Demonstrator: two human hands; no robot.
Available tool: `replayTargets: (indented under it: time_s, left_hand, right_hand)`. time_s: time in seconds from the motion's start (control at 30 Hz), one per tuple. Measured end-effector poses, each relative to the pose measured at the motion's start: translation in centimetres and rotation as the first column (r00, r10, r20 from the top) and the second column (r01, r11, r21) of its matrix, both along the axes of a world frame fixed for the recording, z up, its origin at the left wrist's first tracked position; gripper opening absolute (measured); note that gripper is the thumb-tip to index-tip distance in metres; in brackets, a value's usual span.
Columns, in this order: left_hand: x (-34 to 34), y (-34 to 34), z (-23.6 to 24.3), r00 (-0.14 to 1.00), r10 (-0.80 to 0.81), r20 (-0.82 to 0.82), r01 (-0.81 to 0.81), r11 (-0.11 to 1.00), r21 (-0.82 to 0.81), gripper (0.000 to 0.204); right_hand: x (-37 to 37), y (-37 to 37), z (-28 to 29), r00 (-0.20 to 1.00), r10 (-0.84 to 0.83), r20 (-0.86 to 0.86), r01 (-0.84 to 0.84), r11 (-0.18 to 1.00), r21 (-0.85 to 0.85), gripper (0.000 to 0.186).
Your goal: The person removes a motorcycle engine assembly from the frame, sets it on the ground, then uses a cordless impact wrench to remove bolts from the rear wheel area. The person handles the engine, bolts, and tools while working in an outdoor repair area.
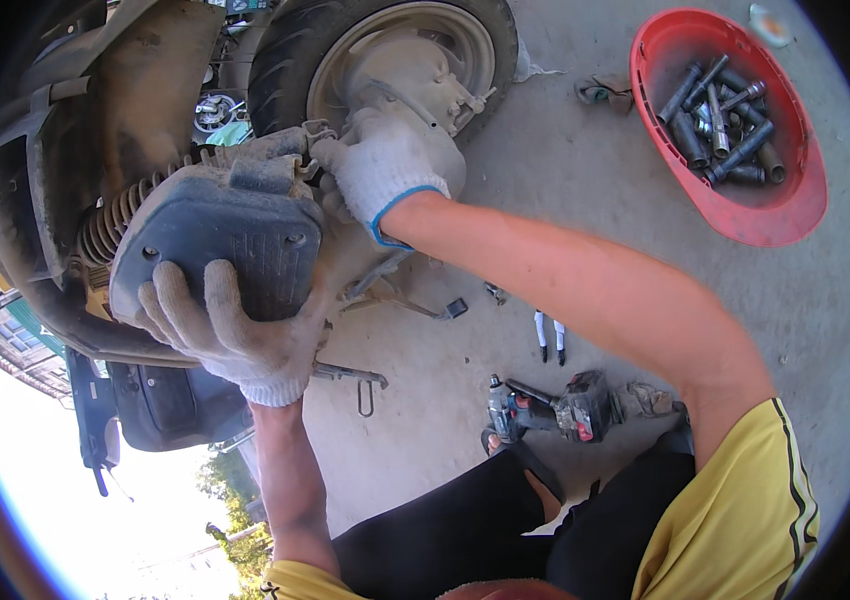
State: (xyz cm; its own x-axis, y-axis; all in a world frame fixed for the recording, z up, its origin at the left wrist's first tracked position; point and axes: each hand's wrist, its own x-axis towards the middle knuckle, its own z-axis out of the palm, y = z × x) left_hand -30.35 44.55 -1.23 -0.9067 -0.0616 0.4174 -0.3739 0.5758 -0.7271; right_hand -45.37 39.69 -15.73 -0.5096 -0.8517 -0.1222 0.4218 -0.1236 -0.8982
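Observation:
A scooter's rear end fills the upper left, with a dusty black air filter box (230, 240) beside its rear wheel (280, 70). My left hand (235, 335), in a pale knit glove, grips the box from its near edge, the fingers curved over its face and the thumb hidden. At the box's upper right corner is my right hand (385, 165), gloved in white with a blue cuff. Its fingers close around a part behind that corner, by a metal fitting (317, 135); what they hold is hidden. Left of the box is a coiled shock spring (110, 225).
On the concrete floor (415, 360), a red helmet (770, 215) holds several sockets (740, 155). A cordless impact driver (535, 412) lies near my feet, with white-handled pliers (550, 335) beyond it. The kickstand (405, 300) and a metal bar (350, 373) stick out below the scooter.

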Motion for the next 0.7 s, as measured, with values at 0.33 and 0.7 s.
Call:
replayTargets:
  time_s: [0.33,0.7]
  left_hand:
    - [0.6,-0.2,0.3,1.000,0.020,-0.007,-0.021,1.000,-0.017,0.107]
    - [0.5,-0.4,-0.2,1.000,0.014,-0.012,-0.014,1.000,-0.014,0.107]
  right_hand:
    - [-0.2,1.8,1.2,0.977,-0.063,-0.202,0.071,0.997,0.037,0.032]
    - [0.3,1.4,0.4,0.817,-0.038,-0.576,0.076,0.996,0.041,0.037]
